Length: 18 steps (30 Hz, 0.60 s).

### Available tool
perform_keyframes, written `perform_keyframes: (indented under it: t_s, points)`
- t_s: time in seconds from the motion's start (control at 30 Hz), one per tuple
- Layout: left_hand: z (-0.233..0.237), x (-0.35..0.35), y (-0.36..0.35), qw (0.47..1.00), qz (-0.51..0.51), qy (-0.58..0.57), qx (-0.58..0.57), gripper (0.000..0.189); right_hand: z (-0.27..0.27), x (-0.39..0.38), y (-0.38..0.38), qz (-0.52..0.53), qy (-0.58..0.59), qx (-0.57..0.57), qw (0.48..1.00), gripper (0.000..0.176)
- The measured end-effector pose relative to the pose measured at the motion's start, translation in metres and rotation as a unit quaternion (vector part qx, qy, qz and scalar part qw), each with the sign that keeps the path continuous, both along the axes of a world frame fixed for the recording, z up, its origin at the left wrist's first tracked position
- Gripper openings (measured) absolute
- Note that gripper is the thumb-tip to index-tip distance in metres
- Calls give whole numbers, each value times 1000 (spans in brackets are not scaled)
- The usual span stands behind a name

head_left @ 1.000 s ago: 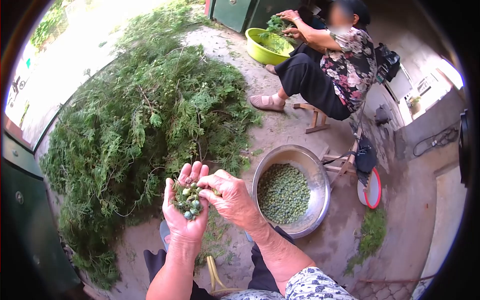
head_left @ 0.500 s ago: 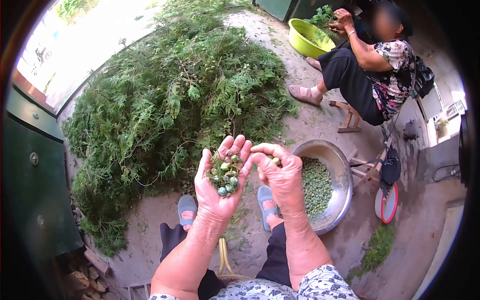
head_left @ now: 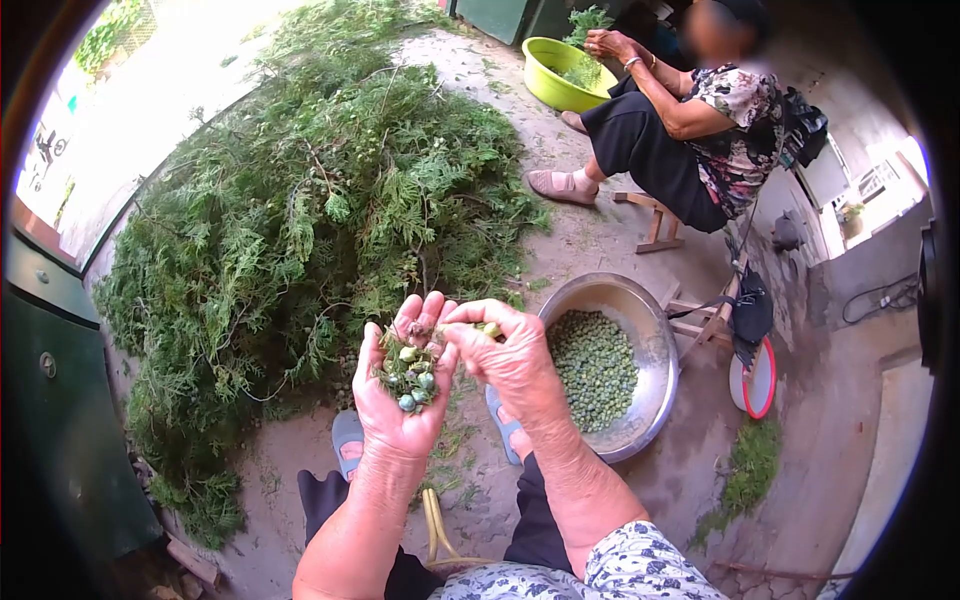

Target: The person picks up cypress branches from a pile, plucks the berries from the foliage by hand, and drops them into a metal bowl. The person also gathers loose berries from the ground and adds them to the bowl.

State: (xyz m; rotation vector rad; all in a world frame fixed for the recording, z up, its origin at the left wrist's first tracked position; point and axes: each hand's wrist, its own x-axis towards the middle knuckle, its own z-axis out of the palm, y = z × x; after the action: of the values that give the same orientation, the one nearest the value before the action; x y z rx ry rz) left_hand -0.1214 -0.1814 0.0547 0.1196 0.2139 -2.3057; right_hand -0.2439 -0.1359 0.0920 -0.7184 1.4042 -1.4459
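My left hand (head_left: 395, 422) is turned palm up and cupped around a small heap of green cones (head_left: 409, 381) mixed with bits of leaf and stem. Some of the cones look bluish. Close beside its fingers, my right hand (head_left: 522, 368) has thumb and forefinger pinched together over the palm's edge. A few yellowish-green cones (head_left: 490, 329) show inside its curled fingers. To the right of my hands stands a metal basin (head_left: 657, 385), partly filled with loose green cones (head_left: 594, 370).
A large pile of cut evergreen branches (head_left: 300, 230) lies ahead and to the left. At the upper right a seated person (head_left: 740, 130) holds a sprig (head_left: 588, 24) over a yellow-green tub (head_left: 562, 88). A wooden stool (head_left: 712, 325) and red-rimmed sieve (head_left: 753, 380) stand beyond the basin.
The view has swung right, so the surroundings sit further left. My right fingertips are slightly closer to my left palm. The other person's sprig has shifted in their hands.
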Motion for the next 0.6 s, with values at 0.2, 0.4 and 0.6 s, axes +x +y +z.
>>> perform_keyframes:
  t_s: [0.2,0.4,0.6]
  points:
    - [9,-5,3,996,32,-55,57,46,-17,-69,23,-88,282,39,955,8]
    - [9,-6,2,995,33,-41,88,45,-87,-162,70,-201,542,171,798,25]
    - [8,-5,1,995,29,-72,54,46,-133,-216,97,-122,598,472,636,21]
